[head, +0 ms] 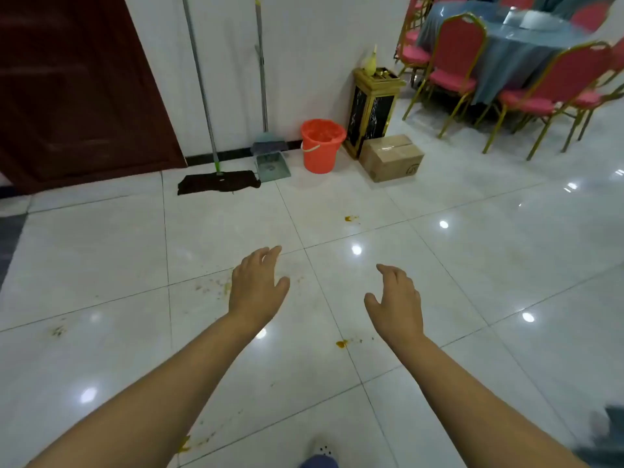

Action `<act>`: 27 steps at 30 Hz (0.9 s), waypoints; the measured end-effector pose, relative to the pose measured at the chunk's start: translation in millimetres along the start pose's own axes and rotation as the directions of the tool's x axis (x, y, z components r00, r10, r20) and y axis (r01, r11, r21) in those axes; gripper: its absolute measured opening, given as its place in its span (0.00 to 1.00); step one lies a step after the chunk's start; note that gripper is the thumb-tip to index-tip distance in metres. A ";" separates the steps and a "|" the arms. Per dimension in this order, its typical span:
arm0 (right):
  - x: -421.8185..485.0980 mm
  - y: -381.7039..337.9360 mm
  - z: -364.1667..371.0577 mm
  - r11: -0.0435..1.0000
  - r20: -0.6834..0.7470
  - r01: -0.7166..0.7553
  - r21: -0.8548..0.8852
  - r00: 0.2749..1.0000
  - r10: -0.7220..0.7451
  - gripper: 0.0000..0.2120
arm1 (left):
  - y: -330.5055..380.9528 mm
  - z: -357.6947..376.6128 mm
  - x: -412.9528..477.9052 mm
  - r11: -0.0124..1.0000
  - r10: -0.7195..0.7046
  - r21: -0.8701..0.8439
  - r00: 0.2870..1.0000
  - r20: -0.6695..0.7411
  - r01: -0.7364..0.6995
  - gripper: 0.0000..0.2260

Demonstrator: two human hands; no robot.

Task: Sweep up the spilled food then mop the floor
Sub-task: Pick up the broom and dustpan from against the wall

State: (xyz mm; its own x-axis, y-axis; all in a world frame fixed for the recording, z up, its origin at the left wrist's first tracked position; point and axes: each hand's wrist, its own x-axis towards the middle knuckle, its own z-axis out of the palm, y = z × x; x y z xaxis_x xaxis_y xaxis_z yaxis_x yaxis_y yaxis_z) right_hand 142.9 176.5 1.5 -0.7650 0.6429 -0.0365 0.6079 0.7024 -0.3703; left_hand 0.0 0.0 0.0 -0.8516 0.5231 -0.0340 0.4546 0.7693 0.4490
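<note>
My left hand (256, 285) and my right hand (396, 298) are stretched out over the white tiled floor, fingers relaxed, both holding nothing. Spilled food lies on the tiles: an orange blob (341, 343) near my right forearm, another orange spot (349, 218) farther ahead, and crumbs and smears (216, 283) left of my left hand. A flat mop (219, 184) with a dark cloth leans on the far wall. Beside it stand a broom (268, 140) and a grey dustpan (273, 167).
An orange bucket (322, 145) stands right of the dustpan, then a black-and-gold bin (373, 116) and a cardboard box (391, 157). A dark red door (77, 89) is at the left. Red chairs (452, 76) ring a covered table (506, 42) at the back right.
</note>
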 end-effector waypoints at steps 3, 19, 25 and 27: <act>39.6 24.8 -6.4 0.999 -0.002 0.008 0.044 1.000 -0.008 0.26 | 22.5 14.7 29.5 0.994 -0.071 -0.083 0.997 -0.012 0.070 0.25; 256.4 54.0 -14.3 0.997 0.068 -0.063 0.043 0.996 0.060 0.25 | 41.5 51.3 221.9 0.934 -0.228 -0.262 0.970 0.079 0.241 0.21; 347.4 43.3 -22.6 0.994 0.086 -0.080 0.078 0.994 0.073 0.25 | 46.0 49.5 315.8 0.913 -0.238 -0.307 0.962 0.131 0.268 0.14; 375.6 40.8 -23.7 0.993 0.086 -0.073 0.088 0.994 0.066 0.25 | 46.7 50.2 343.1 0.908 -0.245 -0.317 0.961 0.132 0.275 0.13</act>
State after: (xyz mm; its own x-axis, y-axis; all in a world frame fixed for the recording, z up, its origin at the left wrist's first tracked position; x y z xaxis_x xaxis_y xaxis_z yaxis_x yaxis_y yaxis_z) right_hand -114.6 453.8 -5.3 -0.7391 0.6587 -0.1408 0.6411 0.6238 -0.4471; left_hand -257.8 233.8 -35.5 -0.8949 0.3625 -0.2604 0.0957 0.7257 0.6813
